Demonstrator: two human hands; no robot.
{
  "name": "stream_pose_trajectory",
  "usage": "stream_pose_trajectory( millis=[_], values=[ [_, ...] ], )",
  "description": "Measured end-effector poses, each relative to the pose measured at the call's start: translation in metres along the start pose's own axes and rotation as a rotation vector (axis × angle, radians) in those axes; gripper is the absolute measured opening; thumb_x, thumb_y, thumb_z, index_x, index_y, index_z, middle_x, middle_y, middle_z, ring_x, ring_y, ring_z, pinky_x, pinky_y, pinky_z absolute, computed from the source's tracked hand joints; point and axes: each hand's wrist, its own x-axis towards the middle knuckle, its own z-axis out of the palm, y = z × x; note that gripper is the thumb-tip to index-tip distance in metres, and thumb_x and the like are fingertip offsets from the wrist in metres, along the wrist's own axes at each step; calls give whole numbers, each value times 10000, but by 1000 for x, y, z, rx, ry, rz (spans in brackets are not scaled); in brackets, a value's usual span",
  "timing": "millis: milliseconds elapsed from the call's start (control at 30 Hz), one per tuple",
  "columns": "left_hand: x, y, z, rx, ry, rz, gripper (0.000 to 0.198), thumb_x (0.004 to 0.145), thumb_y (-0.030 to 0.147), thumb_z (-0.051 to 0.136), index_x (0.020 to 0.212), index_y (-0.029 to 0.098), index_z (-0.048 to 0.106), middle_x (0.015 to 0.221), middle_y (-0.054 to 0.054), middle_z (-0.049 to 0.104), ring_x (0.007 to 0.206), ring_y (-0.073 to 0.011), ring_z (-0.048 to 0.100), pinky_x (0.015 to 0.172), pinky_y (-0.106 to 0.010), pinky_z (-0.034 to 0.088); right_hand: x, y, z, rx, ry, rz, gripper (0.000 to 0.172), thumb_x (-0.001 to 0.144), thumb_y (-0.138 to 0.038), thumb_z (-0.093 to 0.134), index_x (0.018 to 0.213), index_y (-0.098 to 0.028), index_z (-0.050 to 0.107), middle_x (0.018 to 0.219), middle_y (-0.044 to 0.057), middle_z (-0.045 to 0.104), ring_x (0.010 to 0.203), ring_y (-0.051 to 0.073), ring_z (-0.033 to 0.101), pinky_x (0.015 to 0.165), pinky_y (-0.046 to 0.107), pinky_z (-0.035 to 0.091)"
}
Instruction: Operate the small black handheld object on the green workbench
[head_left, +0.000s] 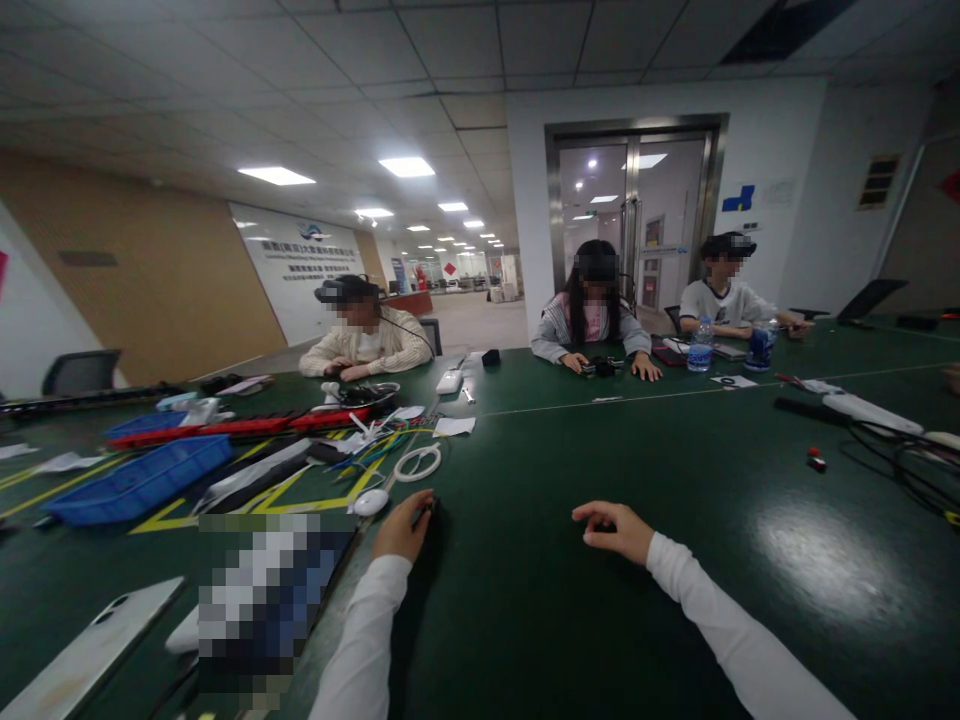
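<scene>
My left hand (405, 527) is over the green table, its fingers closed around a small dark object that I cannot make out. Close beside it are a round white device (370, 502) and a coiled white cable (418, 463). To the right, my right hand (616, 530) hovers over the tabletop or rests lightly on it. Its fingers are bent but stand apart from the thumb, with nothing between them.
At left are a blue bin (142, 480), loose cables, yellow tape lines and a white phone (94, 650). A small red-and-black item (816, 459) and black cables (907, 465) lie at right. Three people wearing headsets sit across the table, near water bottles (700, 345).
</scene>
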Motion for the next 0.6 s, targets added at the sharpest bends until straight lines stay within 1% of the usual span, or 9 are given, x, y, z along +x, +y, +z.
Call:
stream_pose_trajectory(
  millis=[200,300,367,433,467,500,600],
  values=[
    [2,-5,3,54,57,-35,393,701,292,485,1077,198,549,931,-43,650,850,-175,613,805,-305,480,-2,0,-1,-10,-11,9,391,733,-335,612,1106,-230,557,1064,42,607,926,197,568,884,410,383],
    [2,0,5,95,64,-57,391,690,278,500,1069,201,559,933,-44,647,851,-180,608,806,-308,477,-2,-2,-2,-8,-11,8,383,738,-332,607,1105,-232,558,1083,43,597,925,194,564,889,411,385],
    [2,5,7,122,56,-57,391,694,269,498,1076,204,559,953,-50,643,877,-187,601,821,-315,469,-3,-9,-4,-4,9,7,362,745,-338,599,1089,-228,570,1082,47,594,924,197,559,880,410,394],
    [2,9,9,140,48,-38,392,703,266,491,1084,205,557,964,-53,641,896,-190,596,830,-316,463,-9,-26,-5,15,43,0,340,755,-367,584,1061,-220,592,1042,56,604,918,207,554,853,409,412],
    [3,11,11,145,45,-27,393,707,268,487,1089,204,555,967,-54,641,898,-190,595,830,-314,462,-14,-39,-5,47,52,-19,349,765,-394,566,1066,-218,590,1004,60,612,897,210,558,821,405,430],
    [3,12,12,150,41,-18,393,713,272,484,1093,202,553,972,-55,640,898,-190,594,828,-312,462,-22,-54,-4,98,50,-73,365,773,-422,551,1075,-219,586,1000,63,612,894,211,558,807,397,441],
    [6,15,17,160,22,-5,392,731,286,473,1105,196,546,996,-58,632,916,-195,585,825,-313,462,-59,-111,4,255,23,-311,416,816,-505,446,1137,-260,545,1144,62,560,994,219,536,842,387,440]
  ],
)
